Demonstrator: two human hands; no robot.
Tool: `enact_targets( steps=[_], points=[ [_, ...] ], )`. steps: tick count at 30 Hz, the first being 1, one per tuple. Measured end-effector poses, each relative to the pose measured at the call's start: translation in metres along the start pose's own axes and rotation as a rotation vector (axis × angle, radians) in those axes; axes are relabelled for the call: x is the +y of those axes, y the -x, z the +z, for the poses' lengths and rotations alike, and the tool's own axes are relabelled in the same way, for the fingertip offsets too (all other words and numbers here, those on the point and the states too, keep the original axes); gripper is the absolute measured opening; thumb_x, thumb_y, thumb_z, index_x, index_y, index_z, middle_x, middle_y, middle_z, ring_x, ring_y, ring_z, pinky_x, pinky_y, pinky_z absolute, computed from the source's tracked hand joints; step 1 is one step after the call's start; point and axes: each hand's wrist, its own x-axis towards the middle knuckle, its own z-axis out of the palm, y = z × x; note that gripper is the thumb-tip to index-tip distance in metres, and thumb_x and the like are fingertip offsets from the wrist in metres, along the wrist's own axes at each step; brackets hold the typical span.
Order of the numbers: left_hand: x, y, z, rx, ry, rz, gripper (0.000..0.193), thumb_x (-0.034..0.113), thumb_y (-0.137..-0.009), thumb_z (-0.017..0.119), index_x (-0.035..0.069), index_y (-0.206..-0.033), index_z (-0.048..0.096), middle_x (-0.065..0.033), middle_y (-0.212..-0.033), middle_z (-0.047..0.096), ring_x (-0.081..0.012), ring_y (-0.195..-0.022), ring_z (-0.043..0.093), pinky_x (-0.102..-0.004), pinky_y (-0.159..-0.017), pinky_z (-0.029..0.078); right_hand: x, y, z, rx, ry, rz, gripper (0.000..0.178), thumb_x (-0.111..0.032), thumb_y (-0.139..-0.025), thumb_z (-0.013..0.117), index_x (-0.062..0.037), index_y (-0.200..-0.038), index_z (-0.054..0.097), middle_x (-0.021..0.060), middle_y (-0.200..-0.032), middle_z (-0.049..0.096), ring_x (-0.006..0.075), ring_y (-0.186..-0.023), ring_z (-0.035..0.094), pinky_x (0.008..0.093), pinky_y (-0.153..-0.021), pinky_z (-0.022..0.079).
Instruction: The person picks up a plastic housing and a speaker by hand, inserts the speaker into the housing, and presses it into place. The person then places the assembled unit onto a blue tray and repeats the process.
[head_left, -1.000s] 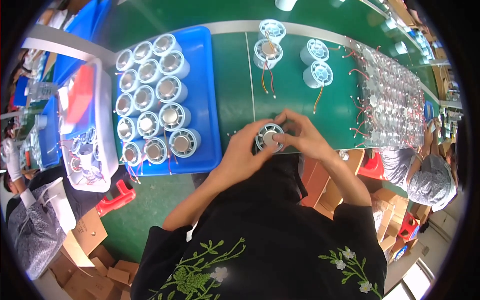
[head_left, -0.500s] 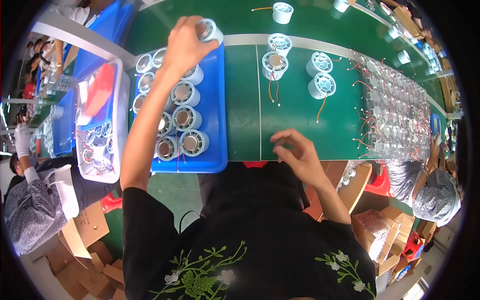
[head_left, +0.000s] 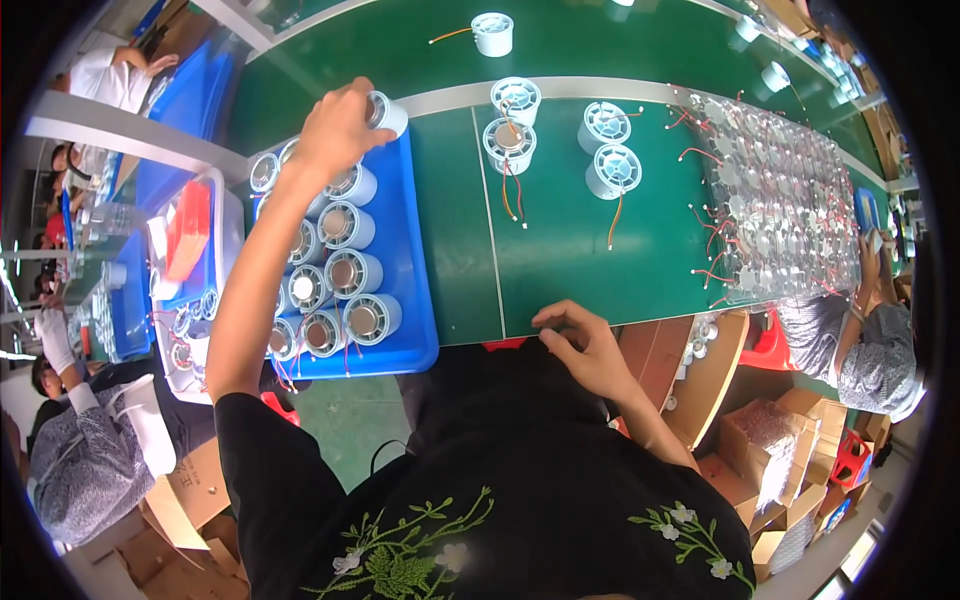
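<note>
One pale blue cylindrical housing (head_left: pixel 388 113) is at the far right corner of a blue tray (head_left: pixel 403 235), grasped between the thumb and fingers of the left hand (head_left: pixel 338 128). Its partly covered round face points up and toward the left of the view; its axis is nearly upright, roughly in line with the others. Whether it rests on the tray cannot be told.

Nearest the tray's right edge, four more housings (head_left: pixel 347 225) stand in one column, faces up, with metal discs in the middle. The left forearm hides part of the other columns, so their full count cannot be told.

The right hand (head_left: pixel 588 355) is at the near edge of the green worktop (head_left: pixel 560 250), fingers loosely curled and released. Four wired housings (head_left: pixel 613 170) stand on the worktop in two pairs. To their right lies a clear plastic pack (head_left: pixel 780 205) with red wires. Beyond the metal rail (head_left: pixel 440 97) stands one wired housing (head_left: pixel 493 35).
</note>
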Motion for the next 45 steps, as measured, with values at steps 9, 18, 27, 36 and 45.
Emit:
enact_targets(
  steps=[9,18,27,36,45],
  points=[
    [-0.019,0.002,0.013,-0.063,-0.058,0.062,0.06,0.025,-0.068,0.081,-0.004,-0.115,0.059,-0.0192,-0.091,0.067,-0.0333,-0.093,0.065,-0.0412,-0.081,0.05,0.004,0.003,-0.002,0.032,0.093,-0.013,0.016,0.001,-0.091,0.056,0.0006,-0.107,0.06,0.0062,-0.1,0.062,0.0119,-0.093,0.059,0.0252,-0.075,0.05],
    [0.013,-0.067,0.001,0.212,0.071,0.279,0.075,0.035,-0.076,0.073,0.002,-0.137,0.046,-0.024,-0.136,0.048,-0.038,-0.127,0.044,-0.0434,-0.107,0.036,-0.003,0.006,0.002,0.055,0.172,-0.017,0.017,0.001,-0.09,0.058,0.0013,-0.106,0.061,0.0078,-0.098,0.064,0.0138,-0.092,0.062,0.0266,-0.075,0.051],
    [-0.029,-0.183,0.077,0.206,0.053,0.354,0.058,0.014,-0.074,0.071,0.013,-0.129,0.055,-0.0219,-0.116,0.059,-0.0398,-0.11,0.056,-0.0452,-0.097,0.045,-0.034,0.041,-0.037,0.266,0.389,-0.135,0.016,-0.001,-0.089,0.059,0.0002,-0.104,0.063,0.0096,-0.095,0.066,0.0146,-0.085,0.064,0.0288,-0.073,0.052],
    [0.107,0.034,-0.041,0.139,0.395,0.409,0.048,0.012,-0.076,0.074,0.008,-0.122,0.061,-0.0146,-0.113,0.059,-0.0296,-0.093,0.063,-0.0363,-0.073,0.053,-0.03,0.119,-0.284,1.353,1.339,-0.154,0.03,-0.015,-0.087,0.065,-0.0025,-0.114,0.063,0.0109,-0.091,0.066,0.0243,-0.075,0.062,0.0351,-0.075,0.05],
    [0.108,0.188,0.04,-0.18,0.314,0.468,0.063,0.008,-0.07,0.079,0.006,-0.128,0.053,-0.0168,-0.12,0.054,-0.0315,-0.083,0.065,-0.0382,-0.071,0.055,-0.005,0.072,-0.423,1.111,1.467,0.111,0.04,-0.033,-0.08,0.07,-0.0084,-0.112,0.069,0.0201,-0.11,0.067,0.036,-0.104,0.064,0.0435,-0.091,0.048]
  ],
)
